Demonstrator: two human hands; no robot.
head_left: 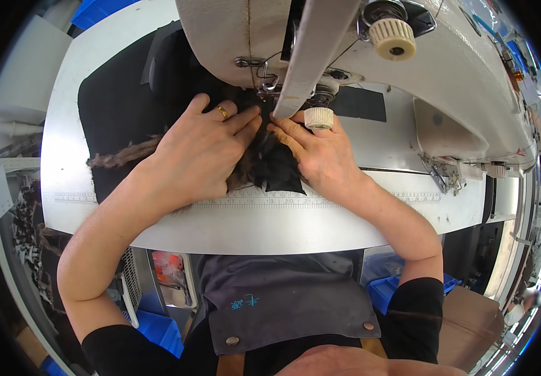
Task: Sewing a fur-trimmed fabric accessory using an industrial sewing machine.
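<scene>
A piece of black fabric (114,103) with a strip of brown fur (126,155) along it lies under the head of a sewing machine (220,37). My left hand (198,147) rests on the fabric, fingers stretched toward the needle area, a ring on one finger. Close to the needle from the other side, my right hand (327,153) has its fingers bent together at the edge of the black fabric. Its fingertips are partly covered by the machine's lever and a cream knob (319,118). A loose black flap of the fabric (285,169) hangs between the hands.
A ruler strip (252,200) runs along the front of the white table (252,232). A dark rectangular piece (361,103) lies right of the needle. Blue bins (157,331) stand below the table. Dark scraps (29,238) are heaped at the far left.
</scene>
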